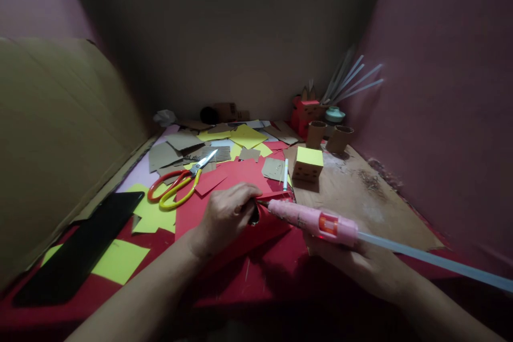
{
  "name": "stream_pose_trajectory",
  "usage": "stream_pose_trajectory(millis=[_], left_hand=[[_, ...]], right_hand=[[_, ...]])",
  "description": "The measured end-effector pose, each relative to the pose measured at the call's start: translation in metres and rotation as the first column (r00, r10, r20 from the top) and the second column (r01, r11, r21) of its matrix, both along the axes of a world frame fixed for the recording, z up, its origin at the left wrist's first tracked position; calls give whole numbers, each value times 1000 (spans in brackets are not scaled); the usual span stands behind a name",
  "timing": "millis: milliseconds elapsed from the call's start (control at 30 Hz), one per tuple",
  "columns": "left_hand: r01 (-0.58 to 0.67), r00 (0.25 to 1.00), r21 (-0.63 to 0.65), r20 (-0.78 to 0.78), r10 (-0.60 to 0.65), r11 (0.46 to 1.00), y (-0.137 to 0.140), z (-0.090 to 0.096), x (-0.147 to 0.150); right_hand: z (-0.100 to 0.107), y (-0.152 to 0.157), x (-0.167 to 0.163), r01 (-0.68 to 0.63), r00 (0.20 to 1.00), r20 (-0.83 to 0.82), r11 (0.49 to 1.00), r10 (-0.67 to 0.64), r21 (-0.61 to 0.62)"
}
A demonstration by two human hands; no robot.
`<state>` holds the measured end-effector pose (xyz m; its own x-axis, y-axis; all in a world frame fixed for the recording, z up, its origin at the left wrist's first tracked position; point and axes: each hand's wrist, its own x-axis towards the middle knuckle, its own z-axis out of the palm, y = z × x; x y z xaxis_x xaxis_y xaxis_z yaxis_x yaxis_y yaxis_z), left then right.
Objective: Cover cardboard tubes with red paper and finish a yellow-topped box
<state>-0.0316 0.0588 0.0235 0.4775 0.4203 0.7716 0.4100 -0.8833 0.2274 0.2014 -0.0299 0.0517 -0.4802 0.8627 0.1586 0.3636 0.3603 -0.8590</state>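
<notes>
While the left hand (227, 212) clamps red paper (276, 223) near the front edge of the worktop (160, 248), the right hand (356, 262), closed around a pink glue gun (298, 216), holds its nozzle (263, 203) just beside the left.

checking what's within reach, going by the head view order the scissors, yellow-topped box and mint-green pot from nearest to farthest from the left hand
From the left hand:
1. Scissors, just beyond it, on its left.
2. Yellow-topped box, off to its right.
3. Mint-green pot, farther right, toward the back wall.
</notes>
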Motion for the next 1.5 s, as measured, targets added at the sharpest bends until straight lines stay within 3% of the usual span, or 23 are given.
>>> stream_pose_trajectory(millis=[733,1500], left_hand=[[7,1000,21,-9,-6,1000,-1,2,2],[-19,1000,37,-22,20,999,0,1,0]], right_hand=[[-12,3,1,-1,1000,-30,1000,1,17],[-7,4,0,11,998,-62,1000,-12,-18]])
